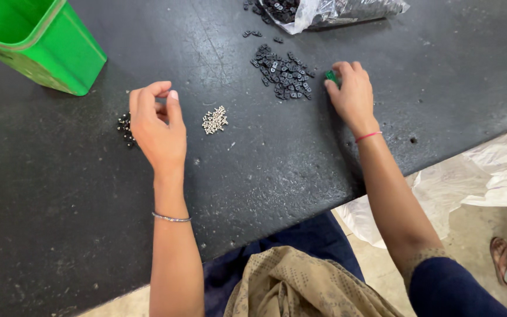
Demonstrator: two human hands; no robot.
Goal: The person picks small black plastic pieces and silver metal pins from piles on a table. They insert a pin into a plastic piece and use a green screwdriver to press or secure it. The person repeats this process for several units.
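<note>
Left hand: I see my left hand raised just off the black worktable, thumb and forefinger curled toward each other as if pinching something tiny; whether anything sits between the fingertips, I cannot tell.
Right hand: my right hand rests on the table at the edge of the pile of small black plastic parts, fingers pressed together and closed over a small green piece that peeks out by the fingertips.
Small silver pieces: a little heap of small silver metal pieces lies just right of my left hand, apart from it.
Dark cluster: a small cluster of dark round pieces lies just left of my left hand, partly hidden behind it; I cannot tell whether these are finished items.
Supply: a clear plastic bag of more black parts lies open at the far edge, with a few strays near it.
Green bin: the green plastic bin stands at the far left; the part of its inside that shows looks bare.
Progress, my judgement: early going, since both loose piles and the bag remain sizeable, and only the small dark cluster could count as done.
</note>
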